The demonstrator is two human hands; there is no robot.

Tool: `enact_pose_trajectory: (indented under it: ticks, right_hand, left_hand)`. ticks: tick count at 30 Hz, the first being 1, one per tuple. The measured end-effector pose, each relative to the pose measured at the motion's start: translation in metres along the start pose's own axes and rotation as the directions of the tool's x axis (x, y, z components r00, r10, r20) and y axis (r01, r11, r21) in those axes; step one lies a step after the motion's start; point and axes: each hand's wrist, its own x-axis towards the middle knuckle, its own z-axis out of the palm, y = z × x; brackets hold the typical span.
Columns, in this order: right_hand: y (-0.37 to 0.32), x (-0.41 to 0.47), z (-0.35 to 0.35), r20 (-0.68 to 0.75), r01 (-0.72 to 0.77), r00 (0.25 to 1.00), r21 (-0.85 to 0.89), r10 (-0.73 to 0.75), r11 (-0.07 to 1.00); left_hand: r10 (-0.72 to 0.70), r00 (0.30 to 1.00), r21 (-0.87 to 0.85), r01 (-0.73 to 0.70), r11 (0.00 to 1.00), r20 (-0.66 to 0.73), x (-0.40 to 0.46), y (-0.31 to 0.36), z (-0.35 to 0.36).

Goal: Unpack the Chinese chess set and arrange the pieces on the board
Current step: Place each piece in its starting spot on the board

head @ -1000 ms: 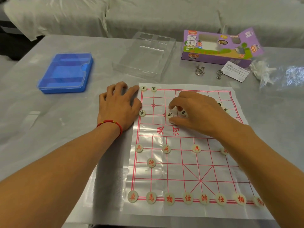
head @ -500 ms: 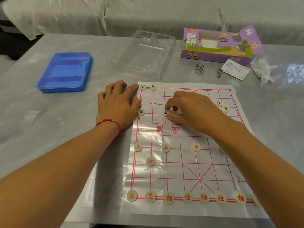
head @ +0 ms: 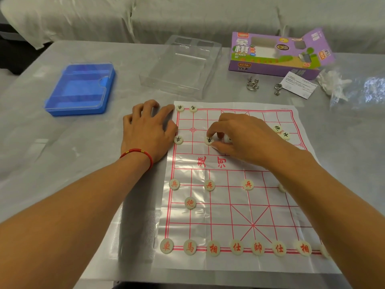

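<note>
Since a second ago the right hand point(head: 245, 138) has slid left along the board point(head: 229, 205), carrying a black-lettered piece point(head: 209, 140) toward the left hand point(head: 148, 130); its fingers point(head: 210, 133) pinch that piece on the far pawn row, and another piece lies half hidden beneath them. The left hand has stayed flat, fingers spread, on the board's left edge.

Nearest, the red back row point(head: 235, 248) shows eight pieces, the rightmost cut off: 車 馬 相 仕 帥 仕 相. Beyond stand one red 炮 point(head: 190, 203) and four red 兵 point(head: 209, 185), the fourth mostly covered by the forearm. Mid-board reads 楚河. Six black pieces show in all.

Farther on the surface point(head: 62, 142) lie one blue case point(head: 81, 88), one clear tray point(head: 181, 65), two metal ring puzzles point(head: 252, 84), a leaflet point(head: 299, 84) and a purple box point(head: 275, 53) marked 象棋 XIANG QI.
</note>
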Motion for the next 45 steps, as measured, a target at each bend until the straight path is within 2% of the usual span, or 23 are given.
enact_pose_trajectory:
  ticks: [7, 13, 21, 33, 36, 39, 42, 45]
  right_hand:
    - [0.003, -0.002, -0.006, -0.005, 0.0, 1.0, 0.008, 0.0, 1.0]
    - [0.035, -0.007, -0.02, -0.125, -0.151, 0.98, 0.02, 0.153, 0.988]
    - [0.021, 0.016, -0.015, -0.04, -0.112, 0.993, -0.071, 0.109, 0.991]
    - [0.008, 0.016, -0.021, 0.07, -0.014, 0.997, -0.006, 0.014, 1.0]
    - [0.012, 0.005, -0.028, -0.008, -0.003, 1.0, 0.035, 0.004, 0.999]
    - [0.026, -0.02, -0.042, -0.109, -0.077, 0.99, 0.119, 0.091, 0.99]
    - [0.036, -0.042, -0.043, -0.002, -0.195, 0.981, 0.105, 0.196, 0.975]
    - [0.031, -0.047, -0.033, 0.087, -0.227, 0.972, 0.1, 0.218, 0.969]
  left_hand:
    - [-0.004, 1.0, 0.001, 0.004, 1.0, 0.012, 0.0, 0.001, -0.001]
    - [-0.006, 1.0, 0.007, 0.006, 1.0, 0.01, 0.0, 0.0, 0.0]
    - [-0.002, 1.0, 0.001, 0.002, 1.0, 0.006, -0.001, 0.0, 0.0]
    - [0.001, 1.0, 0.008, -0.001, 1.0, 0.004, 0.0, -0.002, 0.002]
    - [0.004, 1.0, 0.003, -0.004, 1.0, 0.003, 0.001, -0.003, 0.003]
    - [0.007, 1.0, 0.013, -0.007, 1.0, 0.008, 0.001, -0.002, 0.004]
    - [-0.001, 1.0, 0.011, 0.001, 1.0, 0.014, 0.001, -0.002, 0.002]
    - [0.0, 1.0, 0.012, 0.0, 1.0, 0.018, 0.001, -0.001, 0.001]
